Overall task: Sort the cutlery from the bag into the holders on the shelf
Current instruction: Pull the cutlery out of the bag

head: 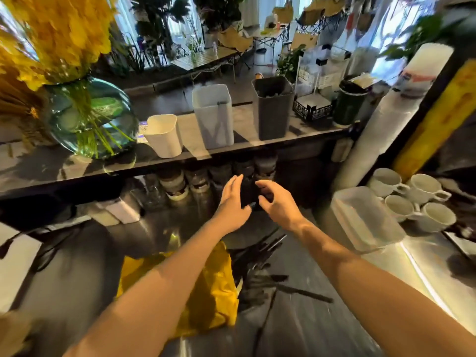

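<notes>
Two hands are raised, neither plainly loaded. The left hand (pixel 233 199) has its fingers straight and spread. The right hand (pixel 273 202) has its fingers loosely curled; blur hides any pinch. Black cutlery (pixel 257 276) lies below the fingertips, beside the yellow bag (pixel 213 292). The holders (pixel 213 117) stand above and beyond. Judged between loads; next comes picking up pieces.

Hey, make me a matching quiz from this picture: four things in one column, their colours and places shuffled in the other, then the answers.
Things:
1. bag
2. vase
3. mugs
4. loose cutlery

Colour and place:
A. white, clustered at the far right
B. black, scattered just right of the bag
C. yellow, crumpled on the counter
D. green-tinted glass, at the left of the shelf

Pairs: 1-C, 2-D, 3-A, 4-B.
</notes>
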Action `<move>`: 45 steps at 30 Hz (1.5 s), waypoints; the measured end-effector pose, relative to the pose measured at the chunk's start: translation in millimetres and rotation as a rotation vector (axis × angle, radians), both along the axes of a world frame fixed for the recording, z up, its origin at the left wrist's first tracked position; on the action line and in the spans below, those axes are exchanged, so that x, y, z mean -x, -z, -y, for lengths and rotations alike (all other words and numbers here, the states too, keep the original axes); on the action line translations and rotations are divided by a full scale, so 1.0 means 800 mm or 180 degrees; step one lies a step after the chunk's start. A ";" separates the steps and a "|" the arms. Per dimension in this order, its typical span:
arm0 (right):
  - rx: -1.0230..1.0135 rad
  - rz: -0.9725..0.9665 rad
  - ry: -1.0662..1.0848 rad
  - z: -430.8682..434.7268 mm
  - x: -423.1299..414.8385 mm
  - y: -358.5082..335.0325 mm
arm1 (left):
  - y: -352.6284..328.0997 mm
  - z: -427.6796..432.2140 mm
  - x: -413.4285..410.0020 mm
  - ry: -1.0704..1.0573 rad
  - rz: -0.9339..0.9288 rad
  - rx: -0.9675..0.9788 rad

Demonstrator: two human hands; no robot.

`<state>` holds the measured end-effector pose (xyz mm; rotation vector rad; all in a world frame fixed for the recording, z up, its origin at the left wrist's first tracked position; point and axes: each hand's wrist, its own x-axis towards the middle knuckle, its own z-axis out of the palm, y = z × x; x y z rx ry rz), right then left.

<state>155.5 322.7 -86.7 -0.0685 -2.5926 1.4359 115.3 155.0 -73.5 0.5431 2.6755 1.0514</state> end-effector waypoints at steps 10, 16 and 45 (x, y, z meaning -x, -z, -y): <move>-0.0108 0.1017 -0.0038 -0.015 -0.057 0.107 | 0.116 0.007 -0.054 0.0012 0.0592 0.0317; -0.0417 0.1572 -0.0269 -0.016 -0.075 0.161 | 0.183 0.021 -0.085 0.0073 0.1070 0.0822; -0.3019 0.1954 -0.1519 0.005 -0.055 0.254 | 0.249 0.026 -0.096 0.0406 0.0863 0.1538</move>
